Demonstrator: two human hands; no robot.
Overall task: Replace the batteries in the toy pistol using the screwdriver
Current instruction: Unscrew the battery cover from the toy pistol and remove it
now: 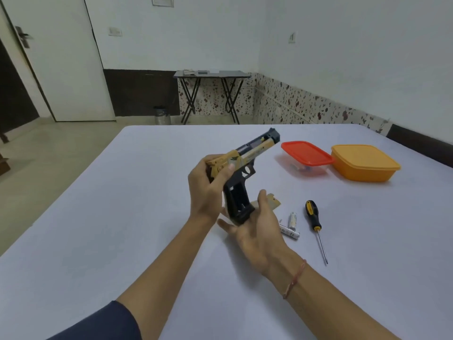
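Holding pistol point(245, 163) above table point(122, 217): left hand point(206, 190) grips its rear; right hand point(252, 229) spread beneath butt. Cover point(274, 201) off, bay apparently empty. Batteries point(291, 224), screwdriver point(315, 224) lying beside. Probably left: insert batteries, refit cover.

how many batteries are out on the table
2. One battery lies just left of the screwdriver; the other battery lies nearer, beside the right hand, which may hide more.
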